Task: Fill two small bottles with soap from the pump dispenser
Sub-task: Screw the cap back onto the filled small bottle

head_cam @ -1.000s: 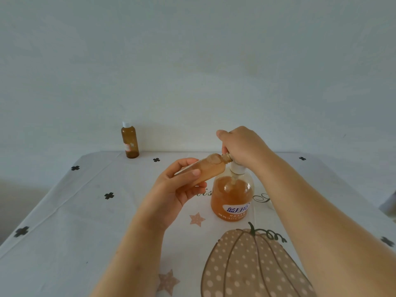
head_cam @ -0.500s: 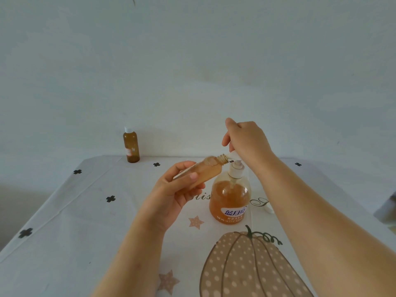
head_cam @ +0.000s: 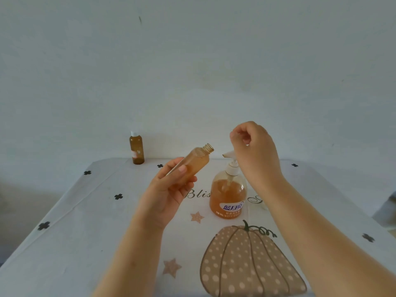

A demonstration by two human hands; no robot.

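Two bottles: capped bottle (head_cam: pixel 136 150) upper left; open bottle (head_cam: pixel 198 160) held by left grip (head_cam: pixel 166 196). One dispenser (head_cam: pixel 228 196); right grip (head_cam: pixel 256 148) curled, empty.

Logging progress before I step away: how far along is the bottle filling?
Looks done: the capped bottle stands at the far edge of the table, amber throughout. In hand: the left hand holds the uncapped bottle tilted, amber nearly to its shoulder, mouth just clear of the nozzle of the pump dispenser; the right hand hovers curled above the pump. Left: perhaps more pumps, then capping.
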